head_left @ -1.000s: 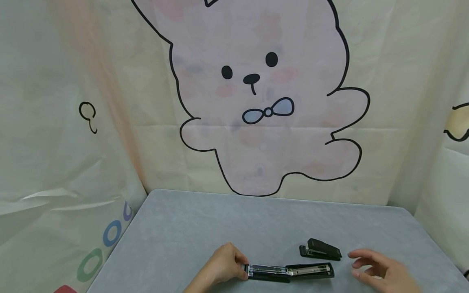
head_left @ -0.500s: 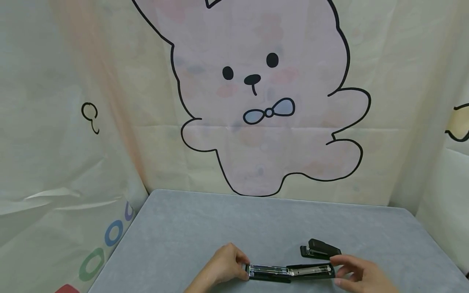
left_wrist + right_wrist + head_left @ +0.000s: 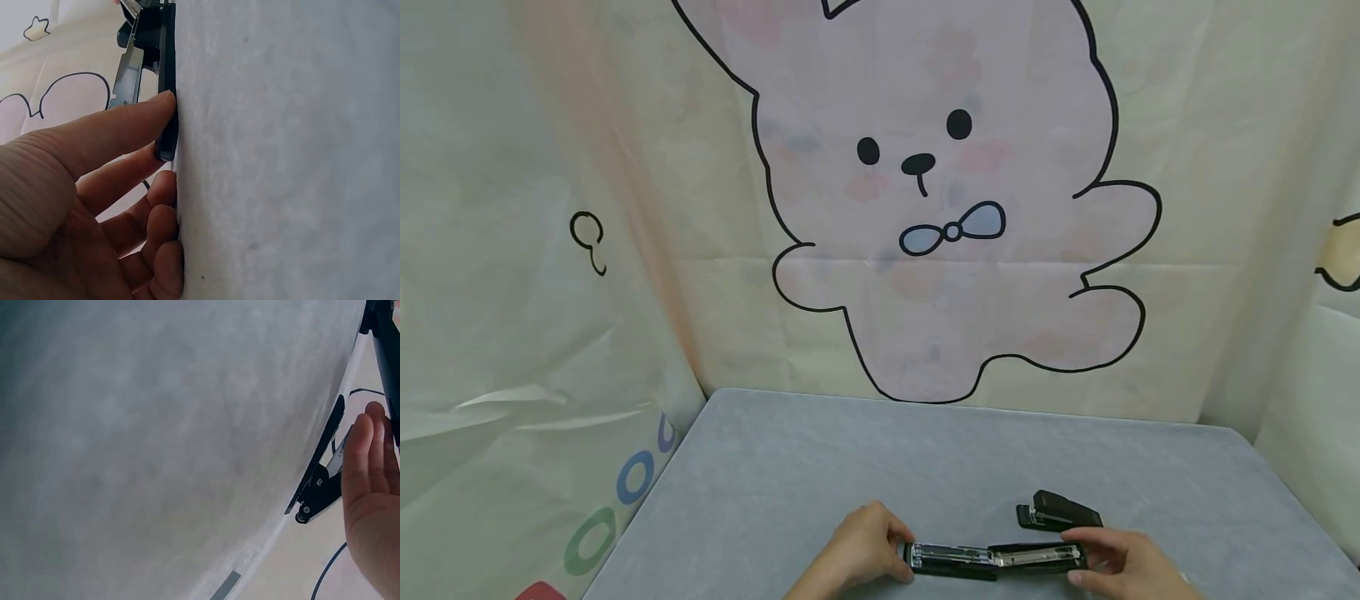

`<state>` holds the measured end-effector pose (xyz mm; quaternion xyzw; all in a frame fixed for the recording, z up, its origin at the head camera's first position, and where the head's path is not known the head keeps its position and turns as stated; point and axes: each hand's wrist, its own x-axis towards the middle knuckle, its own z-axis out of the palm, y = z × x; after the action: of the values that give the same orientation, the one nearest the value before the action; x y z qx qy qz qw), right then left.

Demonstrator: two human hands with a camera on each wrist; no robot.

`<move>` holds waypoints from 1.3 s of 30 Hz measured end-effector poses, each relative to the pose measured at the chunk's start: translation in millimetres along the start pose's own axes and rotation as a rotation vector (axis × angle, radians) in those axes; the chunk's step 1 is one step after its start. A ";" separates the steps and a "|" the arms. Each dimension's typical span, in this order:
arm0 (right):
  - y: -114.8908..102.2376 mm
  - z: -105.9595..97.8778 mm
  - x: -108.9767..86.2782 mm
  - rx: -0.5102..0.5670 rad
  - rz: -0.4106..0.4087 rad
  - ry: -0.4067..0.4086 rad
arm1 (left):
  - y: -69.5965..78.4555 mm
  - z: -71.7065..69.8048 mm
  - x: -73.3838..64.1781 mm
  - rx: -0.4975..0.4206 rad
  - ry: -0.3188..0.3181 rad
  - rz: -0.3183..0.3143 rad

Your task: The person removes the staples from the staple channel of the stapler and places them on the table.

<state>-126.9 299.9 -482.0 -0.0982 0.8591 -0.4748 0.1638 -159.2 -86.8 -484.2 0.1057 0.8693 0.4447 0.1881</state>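
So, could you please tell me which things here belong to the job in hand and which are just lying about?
Part of the job:
open stapler
left hand, on one end
right hand, on the other

Apparently just lying about:
other stapler, beyond the right hand

In the head view, the right hand (image 3: 1126, 563) partly hides one end of the unfolded stapler (image 3: 951, 562); the channel's contents are too small to tell. Picture edges cut off the counter (image 3: 820, 450) and the animal drawing (image 3: 925, 292). The left wrist view crops the stapler's far end.
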 end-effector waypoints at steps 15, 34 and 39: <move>0.1 1.4 0.7 -0.035 -0.039 0.037 | 1.7 -0.3 -1.4 0.059 0.005 0.047; -6.8 2.7 -1.5 -0.005 -0.073 0.032 | 1.2 2.5 -4.7 0.026 0.028 0.066; -16.3 4.1 -1.6 -0.087 -0.083 0.088 | 2.2 -6.6 -7.2 -0.057 0.052 0.146</move>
<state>-123.7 288.5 -469.9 -0.1200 0.8803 -0.4475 0.1018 -155.4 -92.9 -477.3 0.1516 0.8508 0.4846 0.1355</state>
